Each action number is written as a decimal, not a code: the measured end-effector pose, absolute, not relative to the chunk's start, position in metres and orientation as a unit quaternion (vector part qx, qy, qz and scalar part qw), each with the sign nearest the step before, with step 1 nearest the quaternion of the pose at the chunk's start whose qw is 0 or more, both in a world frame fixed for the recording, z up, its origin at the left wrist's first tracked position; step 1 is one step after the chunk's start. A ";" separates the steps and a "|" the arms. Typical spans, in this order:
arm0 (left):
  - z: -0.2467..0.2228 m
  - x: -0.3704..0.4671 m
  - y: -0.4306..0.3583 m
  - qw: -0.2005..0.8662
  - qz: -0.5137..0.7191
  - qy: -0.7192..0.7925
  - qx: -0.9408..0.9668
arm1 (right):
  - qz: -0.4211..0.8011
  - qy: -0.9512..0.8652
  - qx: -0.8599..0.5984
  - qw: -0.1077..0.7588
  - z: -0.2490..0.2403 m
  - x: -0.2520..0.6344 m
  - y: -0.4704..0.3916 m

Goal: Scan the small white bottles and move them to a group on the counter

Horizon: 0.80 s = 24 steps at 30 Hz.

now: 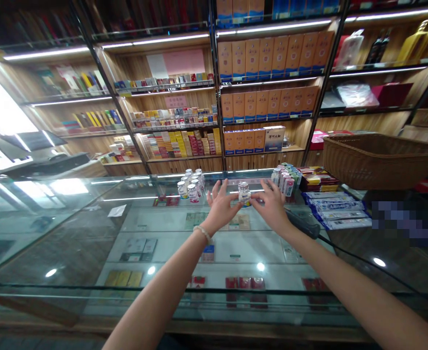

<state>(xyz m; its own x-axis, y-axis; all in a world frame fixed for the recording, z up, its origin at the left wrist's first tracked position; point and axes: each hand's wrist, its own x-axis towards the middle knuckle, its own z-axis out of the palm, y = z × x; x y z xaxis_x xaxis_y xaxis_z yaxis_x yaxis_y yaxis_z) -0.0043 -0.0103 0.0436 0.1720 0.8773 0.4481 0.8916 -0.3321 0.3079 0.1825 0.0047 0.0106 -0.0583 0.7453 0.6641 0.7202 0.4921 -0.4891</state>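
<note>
A small clear bottle with a blue and yellow label (244, 194) stands upright on the glass counter, between my two hands. My left hand (221, 205), with a bead bracelet at the wrist, pinches its left side with thumb and forefinger, the other fingers raised. From the right, my right hand (270, 203) pinches the same bottle. A group of similar small bottles (192, 185) stands to the left of my left hand. Behind my right hand is a cluster of pink, green and white containers (288, 179).
Blue-and-white packets (337, 210) and stacked red and yellow packs (317, 179) lie at the right, near a wicker basket (381, 158). A dark handheld device (303, 224) with a cable lies beside my right wrist. Stocked shelves (268, 80) rise behind the counter.
</note>
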 end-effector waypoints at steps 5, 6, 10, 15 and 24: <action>0.044 -0.045 -0.019 0.042 -0.253 -0.584 -0.770 | 0.011 -0.753 -0.486 0.444 0.012 0.148 0.000; 0.043 -0.054 -0.022 0.044 -0.249 -0.592 -0.765 | 0.012 -0.759 -0.480 0.440 0.011 0.139 -0.001; 0.034 -0.092 -0.036 0.059 -0.245 -0.623 -0.741 | 0.014 -0.783 -0.455 0.424 0.008 0.100 -0.006; 0.030 -0.132 -0.050 0.069 -0.244 -0.642 -0.724 | 0.026 -0.803 -0.431 0.412 0.007 0.059 -0.010; 0.021 -0.177 -0.065 0.075 -0.210 -0.691 -0.688 | 0.031 -0.831 -0.417 0.366 0.003 0.006 -0.013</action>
<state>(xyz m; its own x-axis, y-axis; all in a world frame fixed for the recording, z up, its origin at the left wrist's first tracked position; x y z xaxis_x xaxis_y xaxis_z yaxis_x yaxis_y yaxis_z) -0.1766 -0.0646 0.0214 -0.0423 0.9188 0.3925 0.9817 -0.0348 0.1874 0.0058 -0.0131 0.0027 -0.3847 0.7159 0.5827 0.6710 0.6504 -0.3560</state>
